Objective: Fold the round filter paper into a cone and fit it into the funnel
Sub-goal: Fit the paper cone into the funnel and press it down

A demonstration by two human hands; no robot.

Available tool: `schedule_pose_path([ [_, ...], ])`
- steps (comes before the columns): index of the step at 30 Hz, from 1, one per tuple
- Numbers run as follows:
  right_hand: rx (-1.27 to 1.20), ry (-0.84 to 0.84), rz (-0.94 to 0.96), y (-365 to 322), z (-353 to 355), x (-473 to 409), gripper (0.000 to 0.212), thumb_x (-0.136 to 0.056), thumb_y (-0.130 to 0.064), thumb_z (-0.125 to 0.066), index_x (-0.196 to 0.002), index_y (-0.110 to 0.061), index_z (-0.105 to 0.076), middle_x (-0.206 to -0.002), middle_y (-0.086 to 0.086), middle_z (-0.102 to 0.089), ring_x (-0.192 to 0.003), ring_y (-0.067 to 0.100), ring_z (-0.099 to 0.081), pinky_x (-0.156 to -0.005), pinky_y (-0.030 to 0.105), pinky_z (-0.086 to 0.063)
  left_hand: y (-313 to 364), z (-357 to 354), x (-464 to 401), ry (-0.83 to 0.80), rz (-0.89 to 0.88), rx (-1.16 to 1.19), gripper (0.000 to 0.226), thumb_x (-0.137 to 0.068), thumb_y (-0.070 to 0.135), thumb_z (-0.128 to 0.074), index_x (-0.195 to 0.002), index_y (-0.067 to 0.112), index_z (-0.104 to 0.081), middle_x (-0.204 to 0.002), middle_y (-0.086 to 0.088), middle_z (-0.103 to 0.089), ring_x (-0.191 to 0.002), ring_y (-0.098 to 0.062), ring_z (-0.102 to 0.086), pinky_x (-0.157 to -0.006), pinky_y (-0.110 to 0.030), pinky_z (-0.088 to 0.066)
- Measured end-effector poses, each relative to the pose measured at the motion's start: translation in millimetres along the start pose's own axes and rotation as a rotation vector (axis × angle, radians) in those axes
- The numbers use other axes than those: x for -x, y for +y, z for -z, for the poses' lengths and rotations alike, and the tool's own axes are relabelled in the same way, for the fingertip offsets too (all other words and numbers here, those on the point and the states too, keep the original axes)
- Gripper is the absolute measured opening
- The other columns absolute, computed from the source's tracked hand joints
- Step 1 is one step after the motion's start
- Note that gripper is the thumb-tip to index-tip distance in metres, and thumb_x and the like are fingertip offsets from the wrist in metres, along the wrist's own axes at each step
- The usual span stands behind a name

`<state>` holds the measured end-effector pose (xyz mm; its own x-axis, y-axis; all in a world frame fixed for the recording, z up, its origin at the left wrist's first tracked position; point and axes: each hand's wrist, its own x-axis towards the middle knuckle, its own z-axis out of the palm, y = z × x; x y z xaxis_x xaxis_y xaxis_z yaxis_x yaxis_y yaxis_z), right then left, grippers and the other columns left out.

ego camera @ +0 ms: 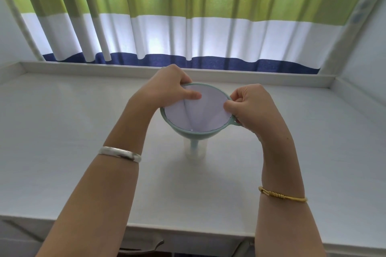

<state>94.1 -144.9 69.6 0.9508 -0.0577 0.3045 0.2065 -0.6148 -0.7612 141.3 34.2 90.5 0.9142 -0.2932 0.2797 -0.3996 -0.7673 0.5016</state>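
A pale green funnel (200,134) stands with its spout in a clear plastic cup (195,151) on the white table. The white filter paper (200,110), folded into a cone, sits inside the funnel with its edge near the rim. My left hand (165,89) grips the funnel's far left rim, thumb pressing on the paper. My right hand (248,106) pinches the paper's edge against the right rim, just above the funnel's small handle (237,123).
The white table (73,131) has a raised ledge along its back and sides. A green, white and blue striped curtain (188,16) hangs behind it. The table's front edge runs below my forearms, with dark chair parts (146,246) underneath.
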Motion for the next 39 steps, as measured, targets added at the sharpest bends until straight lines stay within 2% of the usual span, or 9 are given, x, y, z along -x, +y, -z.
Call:
schedule_pose_path([
  [7,0.023,-0.046,-0.032,0,2,-1,0.015,-0.073,-0.006,-0.051,-0.072,0.007,-0.058,-0.048,0.004,-0.049,-0.047,0.019,-0.046,-0.053,0.032,-0.047,-3,-2,-4,0.051,0.026,-0.01,0.038,-0.076,0.029,-0.069,-0.044,0.015,-0.056,-0.034,0.008,-0.039,-0.036,-0.002,-0.038,-0.041,-0.014,-0.03],
  [12,0.196,-0.112,0.035,-4,9,-5,0.027,-0.076,-0.02,-0.057,-0.081,0.007,-0.061,-0.076,0.026,-0.065,-0.052,0.021,-0.047,-0.048,0.026,-0.039,-2,-2,-5,0.072,0.05,-0.044,0.046,-0.076,0.032,-0.069,-0.034,0.022,-0.052,-0.029,0.014,-0.042,-0.041,-0.01,-0.037,-0.049,-0.025,-0.03],
  [16,0.301,-0.153,0.145,-17,2,-23,0.029,-0.076,-0.036,-0.065,-0.089,-0.01,-0.067,-0.074,0.004,-0.058,-0.075,0.021,-0.054,-0.064,0.031,-0.042,1,-2,-3,0.075,0.05,-0.049,0.041,-0.075,0.034,-0.069,-0.037,0.025,-0.056,-0.031,0.011,-0.043,-0.042,-0.011,-0.038,-0.049,-0.026,-0.03],
  [18,0.29,-0.191,0.172,-22,-6,-30,0.02,-0.078,-0.033,-0.064,-0.073,-0.013,-0.066,-0.06,-0.001,-0.049,-0.064,0.018,-0.048,-0.055,0.029,-0.037,1,-1,-2,0.076,0.049,-0.057,0.038,-0.074,0.035,-0.07,-0.041,0.022,-0.058,-0.035,0.006,-0.041,-0.044,-0.012,-0.038,-0.049,-0.027,-0.031],
  [21,0.244,-0.184,0.18,-22,-11,-34,0.034,-0.078,-0.026,-0.064,-0.048,-0.016,-0.052,-0.047,-0.003,-0.036,-0.048,0.013,-0.035,-0.046,0.026,-0.027,1,1,0,0.061,0.038,-0.046,0.035,-0.075,0.035,-0.068,-0.048,0.016,-0.06,-0.044,0.003,-0.04,-0.046,-0.014,-0.037,-0.049,-0.027,-0.031],
  [25,0.195,-0.178,0.173,-20,-9,-36,0.023,-0.077,-0.019,-0.065,-0.066,0.002,-0.067,-0.054,0.006,-0.046,-0.051,0.012,-0.037,-0.048,0.025,-0.029,-1,1,2,0.001,-0.005,-0.002,0.037,-0.081,0.031,-0.063,-0.072,-0.005,-0.064,-0.06,-0.012,-0.047,-0.055,-0.017,-0.039,-0.052,-0.029,-0.032],
  [29,0.176,-0.202,0.176,-19,-10,-39,0.02,-0.078,-0.018,-0.065,-0.074,0.002,-0.07,-0.061,0.009,-0.054,-0.055,0.013,-0.044,-0.049,0.022,-0.034,-4,1,1,0.021,-0.002,-0.002,0.028,-0.083,0.024,-0.061,-0.079,-0.003,-0.068,-0.077,-0.028,-0.064,-0.06,-0.019,-0.048,-0.056,-0.031,-0.039],
  [32,0.168,-0.213,0.158,-17,-10,-40,0.019,-0.08,-0.021,-0.064,-0.072,-0.005,-0.07,-0.053,-0.001,-0.051,-0.051,0.009,-0.043,-0.042,0.011,-0.033,-3,0,0,0.007,0.006,-0.01,0.03,-0.084,0.024,-0.06,-0.079,-0.006,-0.066,-0.073,-0.027,-0.061,-0.061,-0.019,-0.046,-0.057,-0.031,-0.038],
  [39,0.177,-0.209,0.172,-15,-12,-41,0.029,-0.085,-0.024,-0.059,-0.078,0.002,-0.07,-0.063,0.009,-0.053,-0.055,0.014,-0.042,-0.05,0.025,-0.034,-4,0,0,-0.009,0.016,-0.004,0.032,-0.085,0.025,-0.059,-0.08,-0.006,-0.065,-0.068,-0.015,-0.054,-0.061,-0.018,-0.045,-0.054,-0.028,-0.036],
])
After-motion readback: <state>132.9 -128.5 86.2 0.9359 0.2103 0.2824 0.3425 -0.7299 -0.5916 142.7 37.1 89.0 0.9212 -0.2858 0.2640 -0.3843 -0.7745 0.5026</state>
